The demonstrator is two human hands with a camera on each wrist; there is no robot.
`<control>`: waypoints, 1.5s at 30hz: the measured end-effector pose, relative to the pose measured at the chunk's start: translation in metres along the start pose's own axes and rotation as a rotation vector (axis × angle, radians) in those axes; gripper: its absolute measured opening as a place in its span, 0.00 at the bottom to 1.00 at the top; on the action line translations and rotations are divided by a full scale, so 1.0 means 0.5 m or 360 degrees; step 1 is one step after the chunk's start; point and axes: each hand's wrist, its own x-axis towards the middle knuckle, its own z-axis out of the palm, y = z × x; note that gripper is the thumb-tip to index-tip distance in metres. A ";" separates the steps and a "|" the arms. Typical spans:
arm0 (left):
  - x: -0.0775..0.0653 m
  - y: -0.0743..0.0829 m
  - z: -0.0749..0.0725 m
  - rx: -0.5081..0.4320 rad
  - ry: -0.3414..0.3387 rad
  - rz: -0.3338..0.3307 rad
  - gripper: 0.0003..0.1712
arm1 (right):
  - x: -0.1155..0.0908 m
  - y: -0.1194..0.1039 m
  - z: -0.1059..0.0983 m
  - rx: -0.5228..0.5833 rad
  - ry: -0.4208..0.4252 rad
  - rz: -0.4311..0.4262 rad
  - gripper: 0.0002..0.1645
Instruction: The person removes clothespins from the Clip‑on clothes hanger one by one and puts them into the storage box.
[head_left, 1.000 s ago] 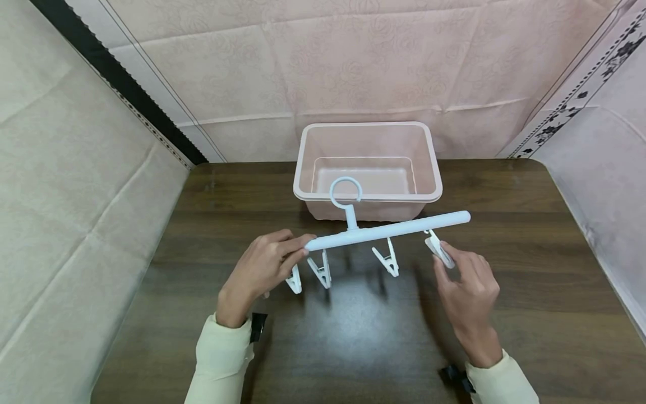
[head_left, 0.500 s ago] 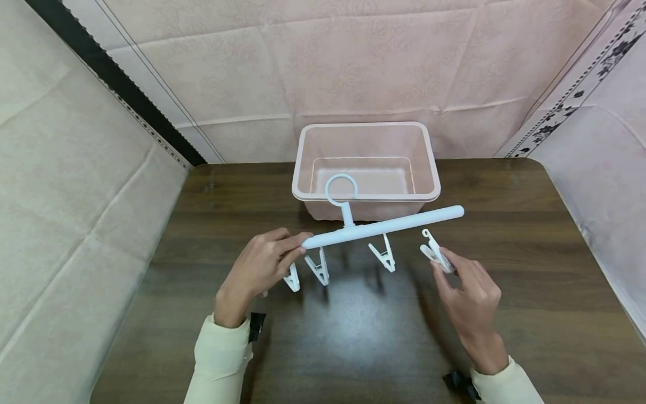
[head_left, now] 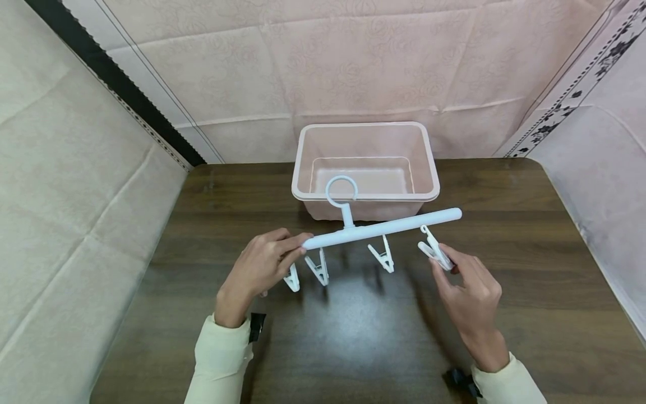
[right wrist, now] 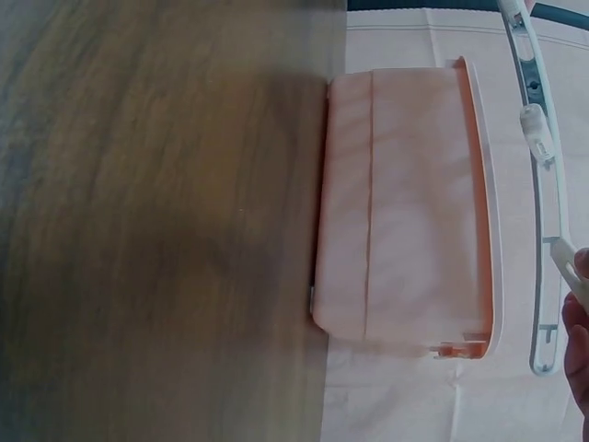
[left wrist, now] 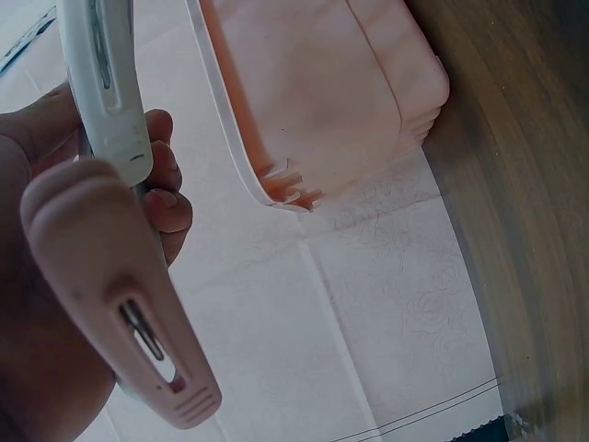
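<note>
A pale blue clip hanger (head_left: 383, 229) is held above the table, its hook pointing away and its bar sloping up to the right. My left hand (head_left: 262, 269) grips the bar's left end. White clips, such as this clip (head_left: 383, 257), hang beneath the bar. In the left wrist view, a pinkish clip (left wrist: 120, 295) and a pale clip (left wrist: 106, 83) hang close in front of the fingers. My right hand (head_left: 469, 297) pinches another white clip (head_left: 435, 251) between thumb and fingers; its small top loop overlaps the bar's underside near the right end.
Behind the hanger, a pink plastic basin (head_left: 365, 210) stands at the back of the brown wooden table (head_left: 343, 359). The hanger's hook overlaps its front rim in the head view. Pale patterned cloth (head_left: 363, 62) covers the back and sides.
The right hand's clip first dropped slightly away from the bar, and its loop has since come back up against the bar's underside. The hanger shifted slightly left; the left hand keeps its grip.
</note>
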 end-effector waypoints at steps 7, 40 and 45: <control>-0.002 0.002 -0.001 0.0020 -0.0013 -0.0023 0.18 | 0.015 -0.002 0.000 0.0015 -0.0026 0.0052 0.17; -0.004 0.004 0.005 0.0025 -0.0080 -0.0050 0.17 | 0.151 -0.002 0.031 0.0053 -0.0152 0.0035 0.18; -0.004 0.005 0.006 0.0016 -0.0092 -0.0063 0.17 | 0.159 0.004 0.037 0.0085 -0.0162 0.0098 0.17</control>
